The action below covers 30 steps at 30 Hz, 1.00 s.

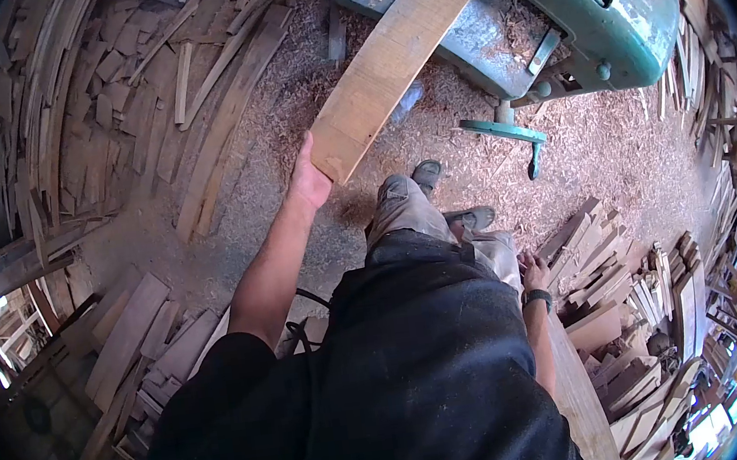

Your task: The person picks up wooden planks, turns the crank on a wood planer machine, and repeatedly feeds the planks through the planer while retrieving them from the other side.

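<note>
My left hand (310, 180) is closed around the near end of a wide wooden board (395, 68), thumb along its edge. The board slopes up to the right, its far end lying on the bed (484, 49) of a green woodworking machine (614, 29) and reaching its body. Down by my right thigh is my right hand (535, 273), fingers curled, with a dark watch on the wrist. A long pale plank (582, 387) runs below that forearm. Whether the right hand touches the plank or holds anything is hard to see.
A green handwheel (503, 130) with a crank juts from the machine near my shoes (469, 218). Wood shavings (596, 150) cover the floor. Offcuts (122, 103) are heaped at the upper left, and more stacked wood (612, 293) lies at my right. A dark cable (308, 300) shows by my left side.
</note>
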Motion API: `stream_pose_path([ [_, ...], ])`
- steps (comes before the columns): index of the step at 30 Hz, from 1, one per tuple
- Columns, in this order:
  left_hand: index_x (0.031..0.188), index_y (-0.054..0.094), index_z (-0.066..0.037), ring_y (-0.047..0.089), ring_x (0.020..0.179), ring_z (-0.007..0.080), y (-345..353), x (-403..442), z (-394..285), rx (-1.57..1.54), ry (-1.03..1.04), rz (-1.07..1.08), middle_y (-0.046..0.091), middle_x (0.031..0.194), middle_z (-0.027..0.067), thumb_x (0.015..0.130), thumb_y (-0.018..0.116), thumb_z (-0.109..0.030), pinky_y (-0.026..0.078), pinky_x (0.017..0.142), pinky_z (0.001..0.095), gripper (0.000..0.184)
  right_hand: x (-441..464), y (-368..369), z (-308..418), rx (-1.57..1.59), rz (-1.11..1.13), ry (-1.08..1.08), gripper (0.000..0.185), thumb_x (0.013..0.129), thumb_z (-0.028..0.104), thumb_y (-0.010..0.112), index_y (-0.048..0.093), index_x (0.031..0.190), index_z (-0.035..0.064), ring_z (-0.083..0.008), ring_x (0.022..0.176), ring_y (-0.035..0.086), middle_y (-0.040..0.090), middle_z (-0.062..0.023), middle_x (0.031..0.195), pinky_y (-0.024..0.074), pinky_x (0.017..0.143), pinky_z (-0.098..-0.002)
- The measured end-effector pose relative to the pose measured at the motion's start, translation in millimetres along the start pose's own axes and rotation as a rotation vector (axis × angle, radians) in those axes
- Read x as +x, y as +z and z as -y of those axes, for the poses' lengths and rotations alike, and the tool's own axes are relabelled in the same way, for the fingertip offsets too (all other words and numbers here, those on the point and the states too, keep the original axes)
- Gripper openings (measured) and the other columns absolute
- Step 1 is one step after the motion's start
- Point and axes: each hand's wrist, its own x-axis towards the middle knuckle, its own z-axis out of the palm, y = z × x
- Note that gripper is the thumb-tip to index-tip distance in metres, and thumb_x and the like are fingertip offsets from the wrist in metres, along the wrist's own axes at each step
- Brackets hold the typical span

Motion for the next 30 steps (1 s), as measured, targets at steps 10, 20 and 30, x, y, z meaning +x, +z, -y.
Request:
stream_pose_path([
  [10, 0.136, 0.046, -0.008, 0.05, 0.123, 0.0232, 31, 16, 7, 0.023, 0.053, -0.128, 0.053, 0.134, 0.007, 0.096, 0.046, -0.049, 0.039, 0.104, 0.0383, 0.057, 22, -25, 26, -0.002, 0.039, 0.04, 0.039, 0.09, 0.03, 0.062, 0.051, 0.116, 0.0033, -0.0229, 0.083, 0.069, 0.067, -0.013, 0.104, 0.0548, 0.062, -0.0342],
  [20, 0.135, 0.041, -0.008, 0.057, 0.11, 0.0195, 37, 32, 60, 0.096, 0.088, -0.41, 0.055, 0.126, 0.0055, 0.092, 0.042, -0.062, 0.046, 0.092, 0.0364, 0.069, 72, -106, 35, 0.12, 0.029, 0.033, 0.032, 0.091, 0.029, 0.059, 0.052, 0.112, 0.0055, -0.0198, 0.079, 0.067, 0.067, -0.01, 0.099, 0.0511, 0.06, -0.0323],
  [30, 0.141, 0.031, -0.002, 0.052, 0.119, 0.0251, 135, 34, 127, -0.016, 0.206, -0.598, 0.044, 0.14, 0.0123, 0.092, 0.026, -0.068, 0.045, 0.095, 0.0375, 0.082, 82, -193, 1, 0.204, 0.017, 0.066, 0.026, 0.091, 0.033, 0.061, 0.051, 0.099, 0.0106, -0.015, 0.066, 0.063, 0.061, -0.0024, 0.079, 0.0461, 0.05, -0.0263],
])
